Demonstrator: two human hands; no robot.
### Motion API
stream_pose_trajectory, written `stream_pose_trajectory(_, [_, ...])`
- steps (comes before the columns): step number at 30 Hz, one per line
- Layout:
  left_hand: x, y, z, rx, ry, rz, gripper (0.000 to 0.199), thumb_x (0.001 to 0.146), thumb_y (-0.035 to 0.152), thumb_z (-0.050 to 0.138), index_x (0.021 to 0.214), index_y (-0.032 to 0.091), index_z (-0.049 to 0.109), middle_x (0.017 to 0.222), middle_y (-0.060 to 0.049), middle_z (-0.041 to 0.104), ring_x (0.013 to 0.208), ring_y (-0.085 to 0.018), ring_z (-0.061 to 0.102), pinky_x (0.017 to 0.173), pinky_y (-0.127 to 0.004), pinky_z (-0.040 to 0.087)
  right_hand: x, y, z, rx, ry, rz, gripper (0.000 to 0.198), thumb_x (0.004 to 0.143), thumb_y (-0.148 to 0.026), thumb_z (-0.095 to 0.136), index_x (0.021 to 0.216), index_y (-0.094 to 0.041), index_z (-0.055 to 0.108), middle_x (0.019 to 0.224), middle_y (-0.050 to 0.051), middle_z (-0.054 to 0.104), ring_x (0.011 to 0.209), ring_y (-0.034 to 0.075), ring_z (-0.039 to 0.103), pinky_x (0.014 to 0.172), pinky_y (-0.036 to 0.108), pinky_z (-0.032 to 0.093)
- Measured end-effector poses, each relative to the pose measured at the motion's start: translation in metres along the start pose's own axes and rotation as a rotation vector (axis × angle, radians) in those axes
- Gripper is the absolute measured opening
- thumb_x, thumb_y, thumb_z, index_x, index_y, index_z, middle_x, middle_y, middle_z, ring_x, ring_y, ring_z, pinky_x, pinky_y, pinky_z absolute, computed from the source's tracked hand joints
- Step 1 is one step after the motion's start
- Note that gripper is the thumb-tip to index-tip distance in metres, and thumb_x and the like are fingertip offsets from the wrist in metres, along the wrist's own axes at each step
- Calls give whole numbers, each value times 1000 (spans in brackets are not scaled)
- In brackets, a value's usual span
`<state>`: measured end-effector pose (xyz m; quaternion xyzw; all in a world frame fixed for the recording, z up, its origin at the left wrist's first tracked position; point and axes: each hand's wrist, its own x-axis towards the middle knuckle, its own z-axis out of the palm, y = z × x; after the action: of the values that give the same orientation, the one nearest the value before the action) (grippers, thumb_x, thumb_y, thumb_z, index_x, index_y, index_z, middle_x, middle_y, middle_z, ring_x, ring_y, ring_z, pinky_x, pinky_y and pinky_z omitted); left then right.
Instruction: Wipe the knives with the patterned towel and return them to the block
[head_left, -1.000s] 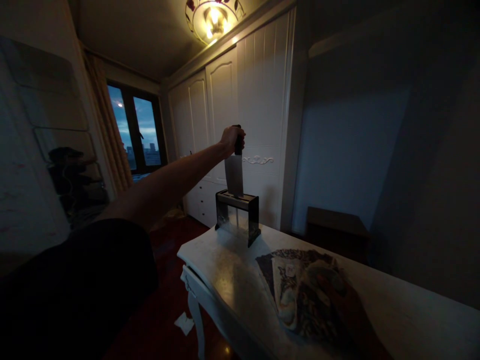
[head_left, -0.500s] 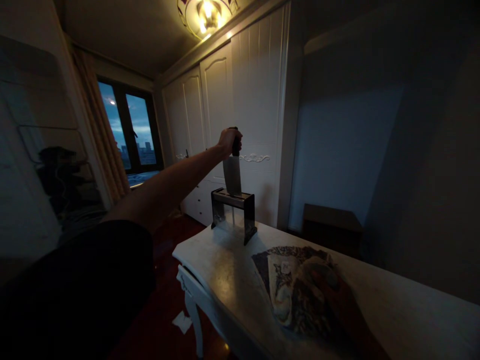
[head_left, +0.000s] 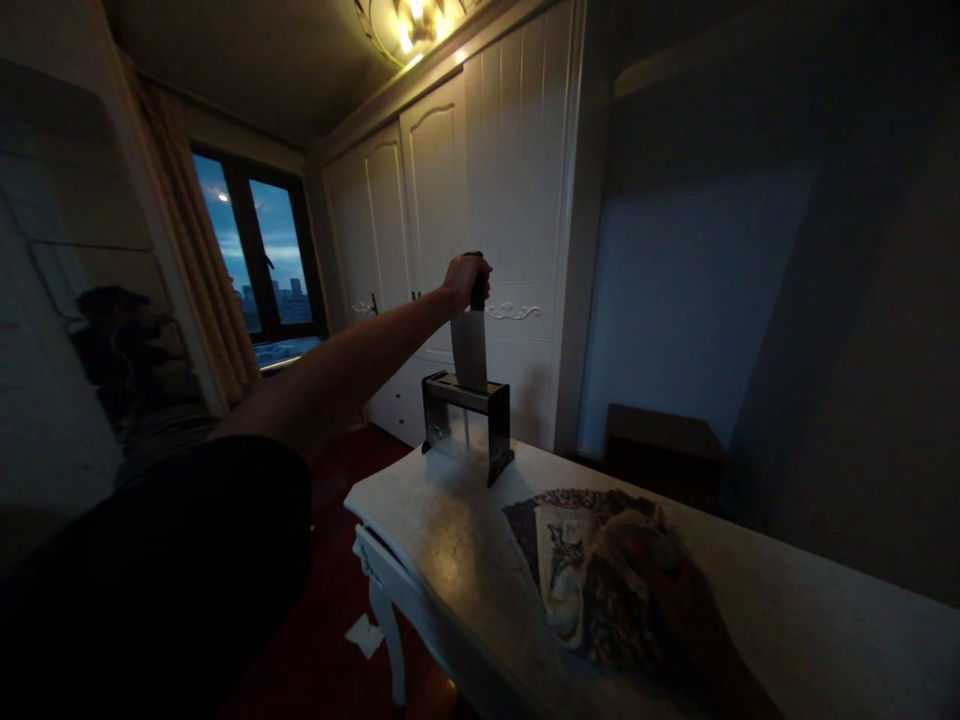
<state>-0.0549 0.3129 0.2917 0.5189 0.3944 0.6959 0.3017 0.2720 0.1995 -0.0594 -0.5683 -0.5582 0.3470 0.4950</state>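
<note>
My left hand (head_left: 466,280) is wrapped round the dark handle of a broad-bladed kitchen knife (head_left: 469,350). The blade points down, its lower end at the top of a knife holder (head_left: 466,398) with dark sides and a see-through front. That holder stands upright near the far left end of the white table (head_left: 442,540). On the table closer to me, my right hand (head_left: 660,565) is closed on a bunched, patterned cloth (head_left: 562,560); its fingers are dark and partly lost in the folds.
Behind the table stands a white wardrobe (head_left: 517,200). A low dark cabinet (head_left: 664,440) is by the wall on the right. White paper (head_left: 365,635) lies on the red floor beside a table leg (head_left: 386,630). A curtained window (head_left: 259,250) is at the left.
My left hand and the knife have shifted very slightly right over the knife holder. My right hand stays at the cloth. The view has tilted a little.
</note>
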Motion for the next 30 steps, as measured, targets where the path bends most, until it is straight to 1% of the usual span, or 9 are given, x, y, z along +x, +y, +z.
stream_pose_trajectory(6, [3, -4, -1, -15, 11, -20, 14, 62, 11, 55, 61, 20, 44, 46, 1, 46, 45, -13, 44, 51, -30, 35, 1, 2, 0, 19, -26, 15, 59, 58, -64, 65, 91, -15, 69, 99, 15, 74, 99, 36, 67, 91, 46, 50])
stream_pose_trajectory(12, [6, -5, -5, -30, -5, -34, 16, 61, 11, 58, 63, 21, 45, 46, 1, 48, 46, -13, 45, 51, -29, 36, 0, 0, 0, 2, -44, -10, 58, 62, -65, 62, 93, -16, 70, 101, 14, 74, 101, 34, 67, 88, 43, 51])
stream_pose_trajectory(17, [4, -7, -5, -23, 1, -29, 14, 64, 12, 56, 63, 20, 45, 47, 1, 47, 44, -13, 45, 50, -29, 36, 0, -1, -1, -8, -24, 30, 58, 59, -65, 64, 91, -16, 69, 99, 14, 75, 102, 35, 66, 92, 45, 49])
stream_pose_trajectory(22, [4, -8, -4, -24, 6, -41, 13, 64, 11, 55, 64, 20, 45, 47, 2, 46, 44, -12, 44, 49, -28, 35, 1, 2, -1, -8, -9, 28, 63, 59, -65, 64, 96, -15, 68, 104, 16, 73, 105, 36, 65, 95, 46, 47])
stream_pose_trajectory(27, [3, -14, -4, -24, 12, -46, 13, 62, 10, 56, 64, 19, 46, 48, 1, 47, 45, -13, 45, 50, -29, 36, 3, 4, -1, -13, -35, 12, 64, 60, -67, 62, 96, -14, 68, 103, 17, 73, 104, 36, 66, 93, 46, 49])
stream_pose_trajectory(30, [2, -19, -3, -19, 21, -53, 13, 62, 10, 56, 64, 19, 46, 47, 1, 47, 45, -13, 45, 50, -28, 36, 3, 4, -1, -20, -45, 28, 66, 60, -68, 62, 96, -13, 68, 102, 17, 73, 102, 36, 66, 92, 46, 49])
